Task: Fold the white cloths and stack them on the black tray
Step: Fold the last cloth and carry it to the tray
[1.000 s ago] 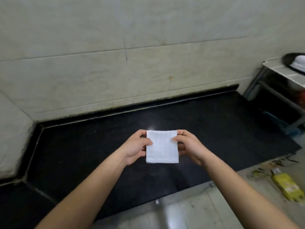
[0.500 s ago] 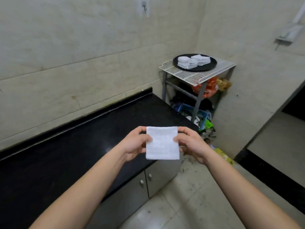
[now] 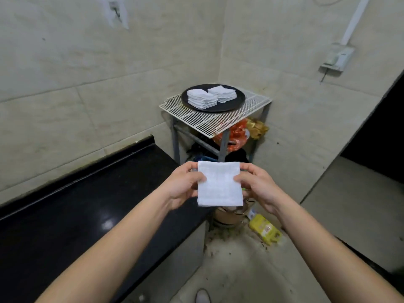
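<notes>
A folded white cloth [image 3: 219,184] hangs square in front of me. My left hand [image 3: 182,185] pinches its left edge and my right hand [image 3: 258,185] pinches its right edge, thumbs on the front. Farther off, in the room's corner, a round black tray [image 3: 237,102] sits on a white wire rack [image 3: 209,120]. Two stacks of folded white cloths lie on the tray: a left stack [image 3: 202,99] and a right stack [image 3: 223,93] close beside it.
A black countertop [image 3: 76,211] runs along the wall on my left, its end just below my left hand. Under the rack are orange and yellow bags [image 3: 238,133]. A yellow packet [image 3: 265,229] and a round pot lie on the dirty floor.
My view has swung right from the countertop to the corner, and the rack with the tray now stands centred and nearer. Both hands keep the same hold on the cloth.
</notes>
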